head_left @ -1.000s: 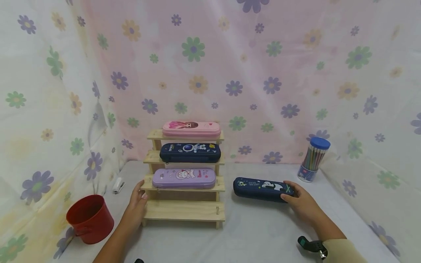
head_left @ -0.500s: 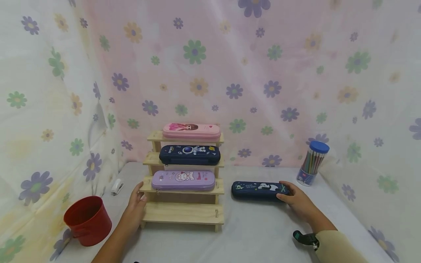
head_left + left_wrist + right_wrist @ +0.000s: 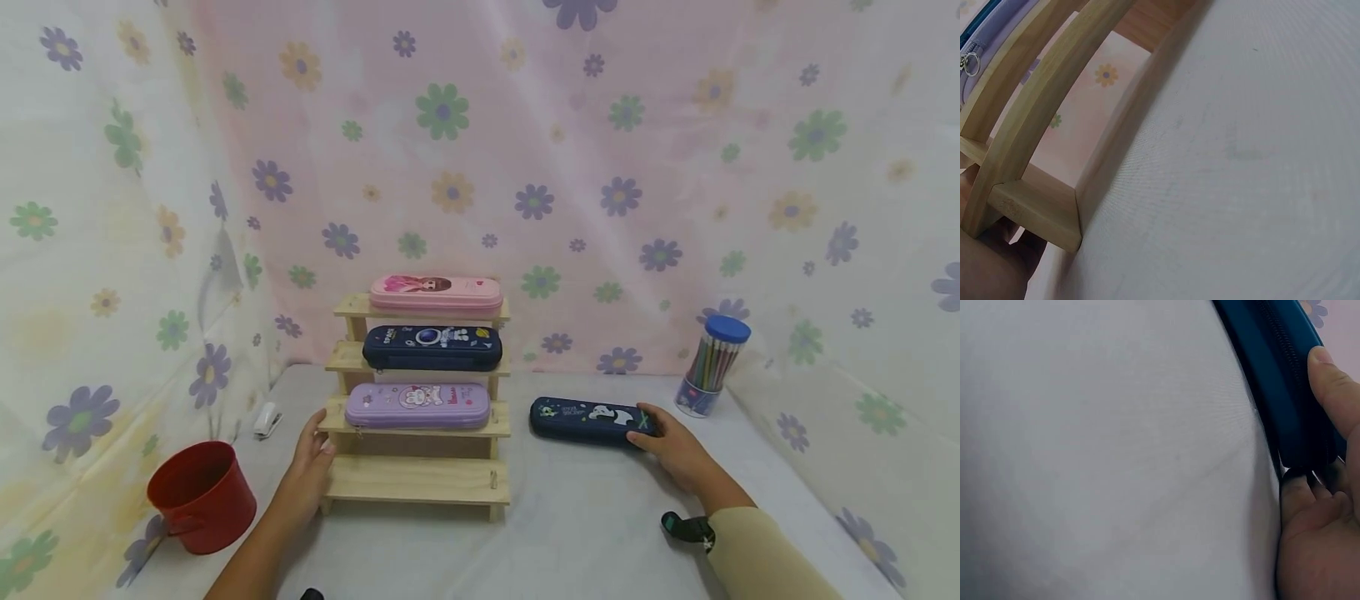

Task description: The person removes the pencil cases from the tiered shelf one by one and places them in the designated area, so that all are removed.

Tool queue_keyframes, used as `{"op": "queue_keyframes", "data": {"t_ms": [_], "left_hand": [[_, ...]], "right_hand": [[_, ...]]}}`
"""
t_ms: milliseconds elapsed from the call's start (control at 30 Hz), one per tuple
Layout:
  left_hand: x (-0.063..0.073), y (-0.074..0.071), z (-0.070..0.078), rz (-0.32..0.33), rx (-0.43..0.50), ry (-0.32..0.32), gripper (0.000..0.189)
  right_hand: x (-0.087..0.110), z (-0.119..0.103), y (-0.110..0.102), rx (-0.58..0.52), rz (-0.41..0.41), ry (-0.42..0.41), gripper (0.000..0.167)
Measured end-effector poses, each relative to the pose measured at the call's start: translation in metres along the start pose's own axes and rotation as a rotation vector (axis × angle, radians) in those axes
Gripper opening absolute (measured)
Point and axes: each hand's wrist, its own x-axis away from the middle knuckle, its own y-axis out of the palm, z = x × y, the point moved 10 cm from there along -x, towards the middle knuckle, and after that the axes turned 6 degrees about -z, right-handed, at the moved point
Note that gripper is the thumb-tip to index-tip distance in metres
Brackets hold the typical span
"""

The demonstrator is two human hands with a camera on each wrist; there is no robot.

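In the head view, a navy pencil case (image 3: 585, 422) with a panda print lies right of a stepped wooden rack (image 3: 420, 481). My right hand (image 3: 675, 450) grips the case's right end, its thumb (image 3: 1330, 384) on the upper edge and other fingers at the end and underneath. My left hand (image 3: 303, 483) holds the left side of the rack, thumb in front; its far fingers are partly hidden. On the rack's upper steps sit a pink pencil case (image 3: 437, 293), a navy space-print pencil case (image 3: 432, 347) and a lilac pencil case (image 3: 417, 406). Bare wood shows on the lowest step.
A red bucket (image 3: 202, 497) stands at the left, with a small white object (image 3: 267, 420) behind it. At the back right is a clear tub of pencils (image 3: 710, 367) with a blue lid. Flowered cloth (image 3: 480, 167) hangs around the white tabletop (image 3: 570, 533).
My right hand has moved slightly left, and the right end of the panda pencil case has shifted left and away with it. My left hand stays at the rack.
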Motion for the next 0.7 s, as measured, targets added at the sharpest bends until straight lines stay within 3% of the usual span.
{"op": "queue_keyframes", "data": {"t_ms": [200, 433, 700], "left_hand": [[0.0006, 0.0019, 0.0003, -0.005, -0.009, -0.015, 0.065], [-0.0002, 0.0007, 0.0056, -0.001, 0.003, 0.029, 0.065], [-0.0004, 0.0006, 0.0005, -0.002, 0.004, 0.000, 0.066]], "right_hand": [[-0.0037, 0.0023, -0.0010, 0.002, 0.003, 0.021, 0.105], [-0.0039, 0.0038, -0.0022, 0.007, 0.029, 0.045, 0.106], [0.0006, 0.0032, -0.0028, -0.068, 0.077, 0.062, 0.107]]}}
